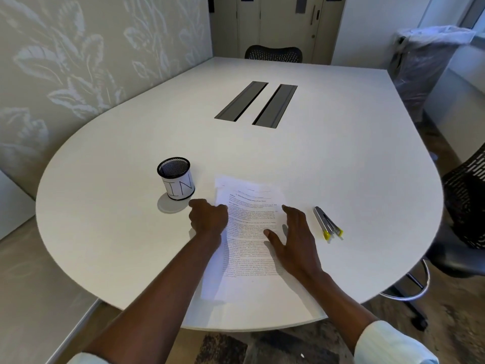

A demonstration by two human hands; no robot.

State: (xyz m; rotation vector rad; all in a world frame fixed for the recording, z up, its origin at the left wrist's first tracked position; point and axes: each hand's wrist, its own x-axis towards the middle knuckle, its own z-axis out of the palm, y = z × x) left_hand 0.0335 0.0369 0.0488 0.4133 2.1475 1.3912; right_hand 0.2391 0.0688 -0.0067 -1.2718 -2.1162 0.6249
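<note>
A small stack of printed paper sheets (250, 227) lies on the white table (341, 166) in front of me. My left hand (208, 218) rests at the stack's left edge with its fingers curled against the paper. My right hand (294, 237) lies flat on the right side of the sheets, fingers spread and thumb out. A black mesh pen cup (176, 178) with a white label reading "IN" stands left of the paper. Two grey highlighters with yellow ends (328, 223) lie to the right of the paper.
Two dark cable slots (256, 104) are set in the table's middle. A black mesh chair (273, 53) stands at the far end, another chair (464, 206) at the right. A lined waste bin (425, 64) stands at the back right. A patterned wall runs along the left.
</note>
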